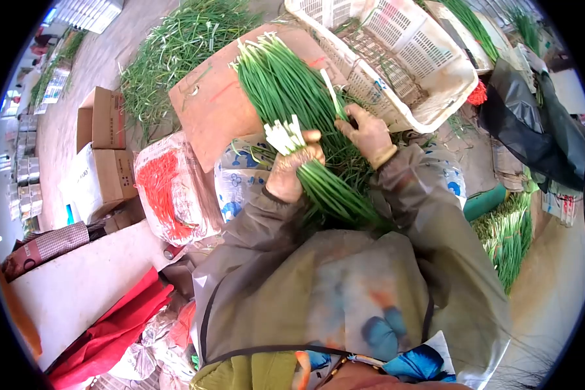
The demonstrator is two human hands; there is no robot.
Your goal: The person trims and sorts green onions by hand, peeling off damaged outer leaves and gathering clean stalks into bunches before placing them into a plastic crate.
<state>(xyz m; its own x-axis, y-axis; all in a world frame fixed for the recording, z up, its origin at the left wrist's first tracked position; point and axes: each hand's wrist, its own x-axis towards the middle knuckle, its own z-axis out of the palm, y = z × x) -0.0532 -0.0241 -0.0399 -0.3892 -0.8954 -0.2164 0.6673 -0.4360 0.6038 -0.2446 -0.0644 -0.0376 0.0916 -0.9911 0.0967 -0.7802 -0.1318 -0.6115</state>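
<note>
My left hand (292, 170) is closed round a bunch of chives (331, 190), white ends pointing up and away, green leaves trailing toward my lap. Beside it, my right hand (368, 135) pinches a slim white-ended chive stalk (332, 91) between thumb and fingers. Both hands look soiled. Beyond them a larger pile of chives (276, 81) lies on a tan board (205, 107), its pale ends at the far side. Part of that pile is hidden behind my hands.
A white plastic crate (419, 120) stands at the far right. Loose green trimmings (175, 49) are heaped at the far left. Red ties (162, 188) lie on a wrapped pack to the left, near a cardboard box (114, 172). Bundled greens (507, 240) stand at the right.
</note>
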